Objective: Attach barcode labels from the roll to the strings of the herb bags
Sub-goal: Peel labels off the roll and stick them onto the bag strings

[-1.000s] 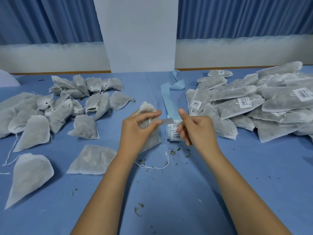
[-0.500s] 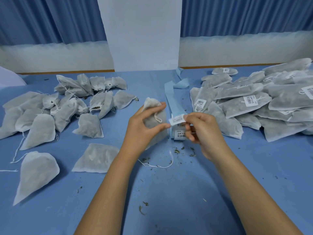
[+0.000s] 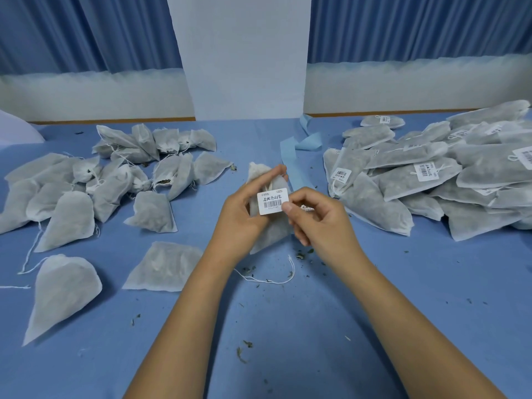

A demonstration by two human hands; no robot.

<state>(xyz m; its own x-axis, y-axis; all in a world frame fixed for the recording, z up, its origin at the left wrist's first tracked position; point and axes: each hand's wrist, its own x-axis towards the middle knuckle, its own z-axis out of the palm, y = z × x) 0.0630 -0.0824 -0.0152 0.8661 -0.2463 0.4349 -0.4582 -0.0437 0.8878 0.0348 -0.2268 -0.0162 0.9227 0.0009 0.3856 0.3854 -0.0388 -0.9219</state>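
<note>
Since a moment ago the white rectangular barcode label point(image 3: 272, 201) has turned print-up against the white mesh herb bag point(image 3: 269, 236), pinched at its right corner between the right hand's point(image 3: 319, 223) thumb and forefinger. Fingers of the left hand point(image 3: 240, 216) curl round the bag. A loose white string point(image 3: 270, 280) lies below both wrists.

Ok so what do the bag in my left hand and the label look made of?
The herb bag looks like thin nonwoven fabric, matte and semi-sheer: dark contents show through. The label looks like smooth white paper, maybe coated: flat, crisp rounded corners, sharp print.
</note>
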